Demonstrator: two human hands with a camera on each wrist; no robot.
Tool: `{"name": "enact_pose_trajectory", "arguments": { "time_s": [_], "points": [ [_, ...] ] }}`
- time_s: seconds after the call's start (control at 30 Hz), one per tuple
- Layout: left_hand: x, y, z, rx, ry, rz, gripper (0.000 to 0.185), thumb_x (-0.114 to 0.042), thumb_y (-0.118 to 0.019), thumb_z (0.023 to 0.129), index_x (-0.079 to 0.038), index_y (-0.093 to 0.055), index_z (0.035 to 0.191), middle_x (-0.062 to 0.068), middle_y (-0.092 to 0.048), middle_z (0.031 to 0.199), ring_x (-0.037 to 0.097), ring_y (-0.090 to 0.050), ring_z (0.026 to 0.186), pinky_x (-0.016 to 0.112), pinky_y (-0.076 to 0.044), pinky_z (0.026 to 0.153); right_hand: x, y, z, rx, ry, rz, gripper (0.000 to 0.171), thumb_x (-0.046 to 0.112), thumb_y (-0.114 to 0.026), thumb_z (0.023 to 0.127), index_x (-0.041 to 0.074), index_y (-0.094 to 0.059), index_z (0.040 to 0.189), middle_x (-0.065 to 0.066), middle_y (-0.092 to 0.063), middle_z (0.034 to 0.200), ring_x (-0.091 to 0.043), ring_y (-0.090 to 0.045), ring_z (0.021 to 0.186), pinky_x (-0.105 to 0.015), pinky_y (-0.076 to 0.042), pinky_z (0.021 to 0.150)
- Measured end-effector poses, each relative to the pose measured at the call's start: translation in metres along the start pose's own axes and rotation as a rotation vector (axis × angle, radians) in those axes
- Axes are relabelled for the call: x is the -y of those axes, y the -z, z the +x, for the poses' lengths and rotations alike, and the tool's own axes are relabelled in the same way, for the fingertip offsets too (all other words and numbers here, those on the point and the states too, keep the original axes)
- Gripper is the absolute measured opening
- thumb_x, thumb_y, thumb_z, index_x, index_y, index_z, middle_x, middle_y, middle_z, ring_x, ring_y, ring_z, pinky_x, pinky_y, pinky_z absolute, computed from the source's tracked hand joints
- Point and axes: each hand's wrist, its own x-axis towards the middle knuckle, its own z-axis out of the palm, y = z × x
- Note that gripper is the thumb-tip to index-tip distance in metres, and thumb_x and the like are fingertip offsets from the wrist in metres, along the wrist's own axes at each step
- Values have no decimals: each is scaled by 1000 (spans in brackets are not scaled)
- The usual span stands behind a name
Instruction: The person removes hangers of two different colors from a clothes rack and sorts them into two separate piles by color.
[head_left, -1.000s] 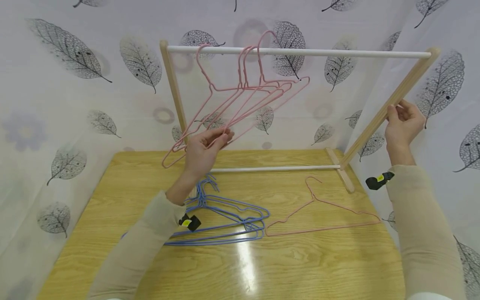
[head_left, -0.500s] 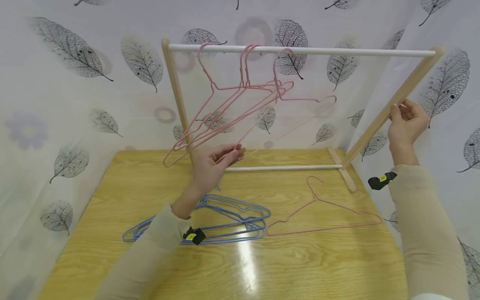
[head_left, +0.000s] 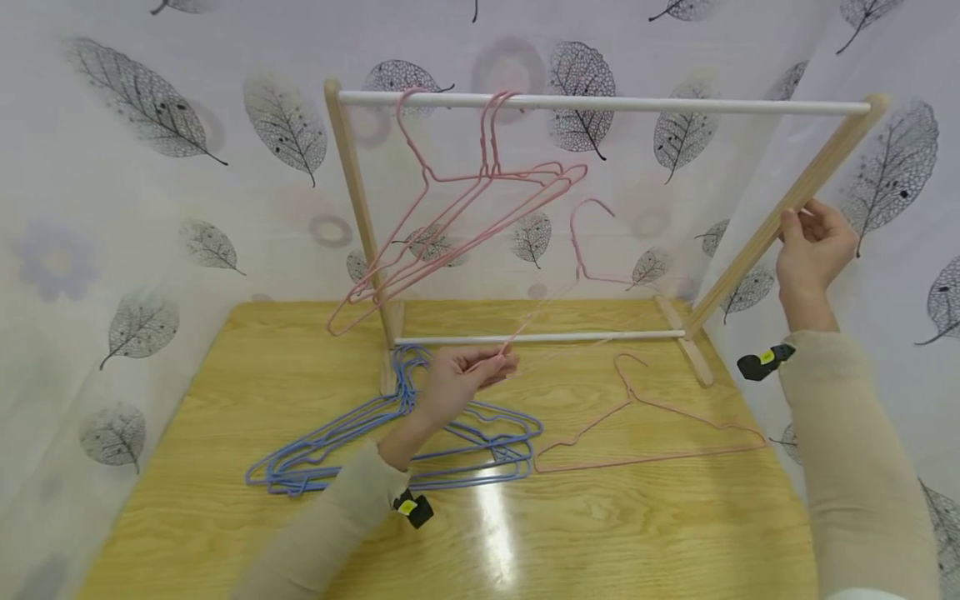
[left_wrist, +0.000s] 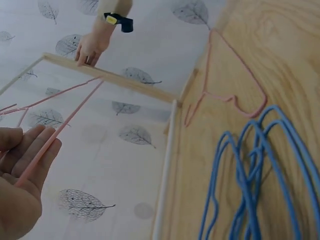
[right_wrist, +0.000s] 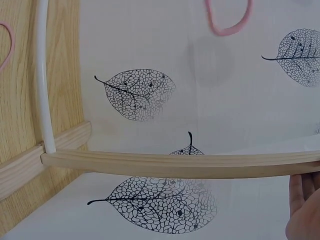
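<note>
My left hand (head_left: 468, 379) holds a pink wire hanger (head_left: 575, 242) by its near end, thumb against fingers. The hanger's hook is free in the air below the rack's white top rail (head_left: 637, 104). In the left wrist view the hanger's bar (left_wrist: 55, 135) runs across the fingers. My right hand (head_left: 816, 250) grips the wooden right upright (head_left: 795, 192) of the rack. Several pink hangers (head_left: 453, 178) hang from the left half of the rail, two with hooks close together.
Blue hangers (head_left: 405, 400) lie in an overlapping pile on the wooden table (head_left: 600, 533), partly behind the left arm. To their right lies a single pink hanger (head_left: 630, 397). The rack's lower white bar (head_left: 570, 337) runs just above the table's back.
The left hand has lowered the pink hanger off the top rail and brought it rightward and down. The right hand stays on the upright.
</note>
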Motion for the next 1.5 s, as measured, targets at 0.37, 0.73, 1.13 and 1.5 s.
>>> {"name": "enact_pose_trajectory", "arguments": {
  "time_s": [0.37,0.73,1.13,1.5],
  "points": [
    [56,-22,-7,124,207,-77,33,1,-56,107,22,-59,132,41,-65,125,49,-71,115,42,-65,96,-2,1,-1,0,-4,-19,22,5,-75,96,12,-79,116,10,-72,93,-3,-68,86,-6,-60,74],
    [101,-47,-13,166,415,-185,39,-8,-60,107,18,-59,136,32,-70,126,34,-76,113,36,-66,95,1,2,-3,-9,-23,-33,23,8,-76,95,12,-79,118,7,-72,101,-3,-68,87,-5,-59,74],
    [129,-86,-11,130,520,-330,32,-3,-63,104,17,-64,130,34,-70,123,37,-77,110,38,-68,93,-1,4,-1,-11,-9,19,21,7,-77,94,11,-80,114,6,-71,92,-4,-67,82,-6,-61,74],
    [130,-110,-5,57,542,-274,29,-3,-61,105,16,-67,125,34,-74,117,41,-76,110,36,-69,90,-2,1,1,-8,-16,39,20,7,-78,93,11,-80,113,5,-72,93,-5,-68,82,-6,-61,73]
  ]
}}
